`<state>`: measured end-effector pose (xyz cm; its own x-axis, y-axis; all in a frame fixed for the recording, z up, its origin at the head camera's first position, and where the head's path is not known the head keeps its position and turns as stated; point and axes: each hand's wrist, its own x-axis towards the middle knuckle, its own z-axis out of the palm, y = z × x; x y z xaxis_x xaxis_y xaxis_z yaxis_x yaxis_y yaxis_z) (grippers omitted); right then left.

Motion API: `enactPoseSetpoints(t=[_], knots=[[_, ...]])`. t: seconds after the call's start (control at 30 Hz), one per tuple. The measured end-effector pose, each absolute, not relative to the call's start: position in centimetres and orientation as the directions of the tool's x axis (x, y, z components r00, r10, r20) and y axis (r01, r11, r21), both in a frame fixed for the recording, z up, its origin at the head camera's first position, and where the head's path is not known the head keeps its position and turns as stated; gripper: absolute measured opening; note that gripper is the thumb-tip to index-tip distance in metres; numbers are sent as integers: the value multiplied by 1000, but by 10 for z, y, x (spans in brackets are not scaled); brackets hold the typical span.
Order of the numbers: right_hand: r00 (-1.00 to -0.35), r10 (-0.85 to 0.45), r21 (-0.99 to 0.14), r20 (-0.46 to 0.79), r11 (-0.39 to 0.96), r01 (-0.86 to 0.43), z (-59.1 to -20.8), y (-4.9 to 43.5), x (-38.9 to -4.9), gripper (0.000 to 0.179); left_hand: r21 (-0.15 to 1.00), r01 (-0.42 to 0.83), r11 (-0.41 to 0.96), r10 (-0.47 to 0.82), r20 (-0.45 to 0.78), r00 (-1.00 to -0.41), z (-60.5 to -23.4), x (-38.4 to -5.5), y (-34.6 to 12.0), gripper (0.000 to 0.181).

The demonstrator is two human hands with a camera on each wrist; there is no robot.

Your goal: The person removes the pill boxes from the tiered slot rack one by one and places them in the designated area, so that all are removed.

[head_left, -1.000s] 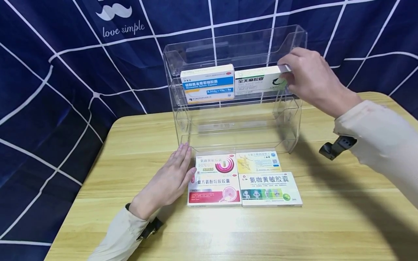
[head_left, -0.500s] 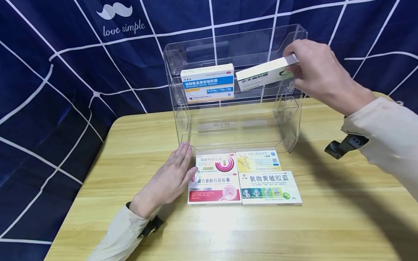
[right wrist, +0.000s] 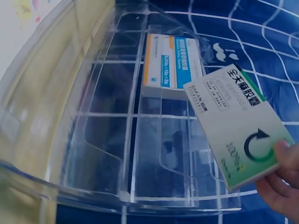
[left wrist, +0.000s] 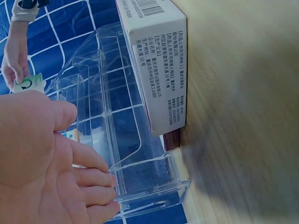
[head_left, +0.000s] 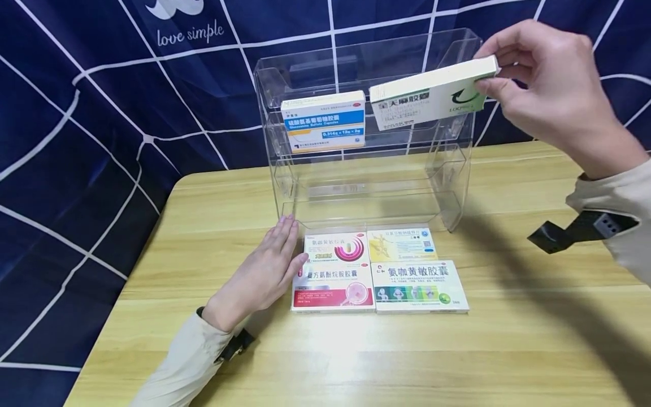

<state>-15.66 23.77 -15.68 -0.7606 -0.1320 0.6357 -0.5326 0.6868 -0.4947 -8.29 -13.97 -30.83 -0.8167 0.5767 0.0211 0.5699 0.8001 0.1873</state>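
Right hand (head_left: 556, 85) pinches the green box (head_left: 432, 104), tilted, by the upper right corner of the rack (head_left: 454, 192); left hand (head_left: 261, 271), fingers straight, grips nothing near its lower left corner. Seemingly a box transfer: next calls for clearing the rack
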Motion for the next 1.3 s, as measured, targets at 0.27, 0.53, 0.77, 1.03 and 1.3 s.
enactPoseSetpoints(t=[0.27,0.53,0.77,1.03,1.3], knots=[[-885,0,-815,466,391,-429,-162,255,-153,22,197,557,807,568,0,-823,-304,-79,-138,62],[-895,7,-823,446,397,-407,-174,256,-142,24,198,550,811,561,0,-828,-304,-77,-139,63],[-937,42,-846,347,446,-293,-194,259,-130,17,195,553,810,562,11,-827,-305,-78,-138,64],[-989,26,-890,143,441,-117,-225,267,-118,15,211,559,802,568,20,-823,-306,-78,-137,60],[-1000,7,-860,-25,510,26,-243,271,-102,14,212,557,803,566,23,-824,-305,-78,-138,62]])
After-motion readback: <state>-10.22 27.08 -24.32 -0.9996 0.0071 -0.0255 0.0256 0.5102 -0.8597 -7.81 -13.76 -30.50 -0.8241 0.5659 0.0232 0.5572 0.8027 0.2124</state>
